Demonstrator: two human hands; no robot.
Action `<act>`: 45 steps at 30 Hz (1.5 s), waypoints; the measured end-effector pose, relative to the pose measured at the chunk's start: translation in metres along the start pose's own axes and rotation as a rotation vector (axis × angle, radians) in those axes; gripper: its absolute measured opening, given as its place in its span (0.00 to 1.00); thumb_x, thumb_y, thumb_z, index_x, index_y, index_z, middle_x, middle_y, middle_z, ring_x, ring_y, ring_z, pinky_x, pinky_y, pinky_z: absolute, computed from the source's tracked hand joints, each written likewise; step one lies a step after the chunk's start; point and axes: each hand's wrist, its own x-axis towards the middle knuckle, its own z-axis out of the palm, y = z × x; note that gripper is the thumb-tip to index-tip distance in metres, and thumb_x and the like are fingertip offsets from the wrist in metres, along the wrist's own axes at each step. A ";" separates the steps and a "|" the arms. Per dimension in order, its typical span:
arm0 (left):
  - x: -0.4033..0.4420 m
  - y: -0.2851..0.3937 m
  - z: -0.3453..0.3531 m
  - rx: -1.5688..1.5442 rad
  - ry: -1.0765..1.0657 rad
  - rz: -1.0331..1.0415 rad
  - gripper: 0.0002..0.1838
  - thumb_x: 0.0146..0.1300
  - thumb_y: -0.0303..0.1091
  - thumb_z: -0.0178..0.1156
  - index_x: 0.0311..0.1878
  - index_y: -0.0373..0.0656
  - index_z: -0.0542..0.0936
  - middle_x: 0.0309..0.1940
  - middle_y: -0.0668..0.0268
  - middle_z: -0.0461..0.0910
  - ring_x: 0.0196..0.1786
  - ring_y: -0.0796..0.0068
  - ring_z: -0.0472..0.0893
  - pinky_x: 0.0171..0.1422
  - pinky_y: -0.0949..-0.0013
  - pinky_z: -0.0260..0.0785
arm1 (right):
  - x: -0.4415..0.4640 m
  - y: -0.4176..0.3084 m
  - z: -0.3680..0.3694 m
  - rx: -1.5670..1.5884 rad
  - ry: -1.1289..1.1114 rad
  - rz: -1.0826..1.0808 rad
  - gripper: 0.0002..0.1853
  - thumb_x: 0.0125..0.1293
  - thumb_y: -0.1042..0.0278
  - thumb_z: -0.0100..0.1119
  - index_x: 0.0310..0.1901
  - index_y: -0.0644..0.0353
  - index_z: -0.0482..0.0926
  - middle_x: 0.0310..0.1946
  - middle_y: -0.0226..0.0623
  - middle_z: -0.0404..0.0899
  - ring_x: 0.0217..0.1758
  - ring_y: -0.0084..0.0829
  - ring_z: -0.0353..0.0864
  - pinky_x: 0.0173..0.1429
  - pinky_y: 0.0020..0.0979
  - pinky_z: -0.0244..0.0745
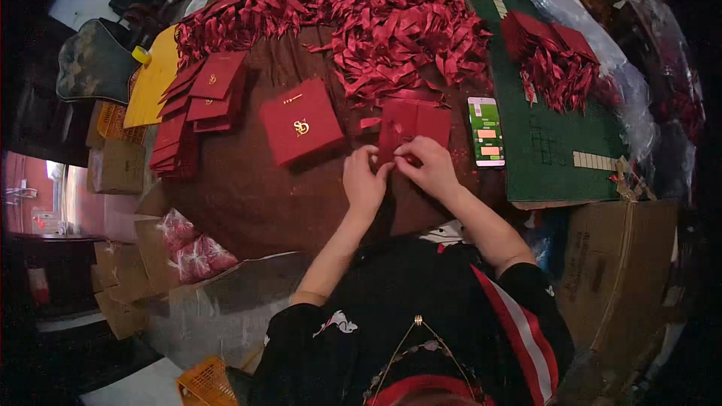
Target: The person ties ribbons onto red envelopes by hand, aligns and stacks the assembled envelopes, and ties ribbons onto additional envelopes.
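Both hands meet at the near edge of a dark red card piece [432, 122] lying on the brown cloth. My left hand [365, 179] has its thumb and fingers curled together at the lower left of the piece. My right hand [426, 165] pinches beside it, over the piece's lower edge. What the fingertips hold is too small to make out. To the left lies a stack of red cards [302, 122] with a gold emblem on top. A large heap of red ribbons [406, 30] lies beyond the hands.
A lit phone [486, 132] lies right of the hands. More red cards [216, 75] are piled at the left. A green cutting mat [556, 173] at the right bears ribboned red pieces [553, 37]. Cardboard boxes [613, 271] stand below the table edge.
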 end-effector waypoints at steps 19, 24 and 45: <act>-0.013 0.000 0.009 -0.047 0.110 0.212 0.18 0.56 0.28 0.68 0.51 0.42 0.78 0.39 0.58 0.77 0.47 0.53 0.75 0.54 0.53 0.67 | 0.018 0.000 0.015 -0.341 -0.282 0.109 0.09 0.55 0.65 0.67 0.32 0.60 0.79 0.31 0.46 0.79 0.39 0.51 0.82 0.44 0.49 0.77; -0.012 0.002 0.004 0.020 0.120 0.272 0.18 0.58 0.26 0.66 0.52 0.41 0.78 0.44 0.56 0.77 0.51 0.50 0.75 0.58 0.52 0.66 | 0.015 0.001 0.017 -0.295 -0.239 0.085 0.09 0.54 0.67 0.67 0.31 0.62 0.78 0.31 0.47 0.80 0.40 0.52 0.82 0.45 0.48 0.77; 0.001 -0.010 -0.008 -0.090 -0.100 0.162 0.17 0.54 0.28 0.70 0.47 0.43 0.79 0.36 0.58 0.75 0.44 0.51 0.75 0.51 0.52 0.67 | 0.026 0.017 0.017 -0.043 -0.351 0.083 0.08 0.56 0.66 0.65 0.33 0.60 0.80 0.32 0.44 0.81 0.39 0.48 0.83 0.44 0.46 0.78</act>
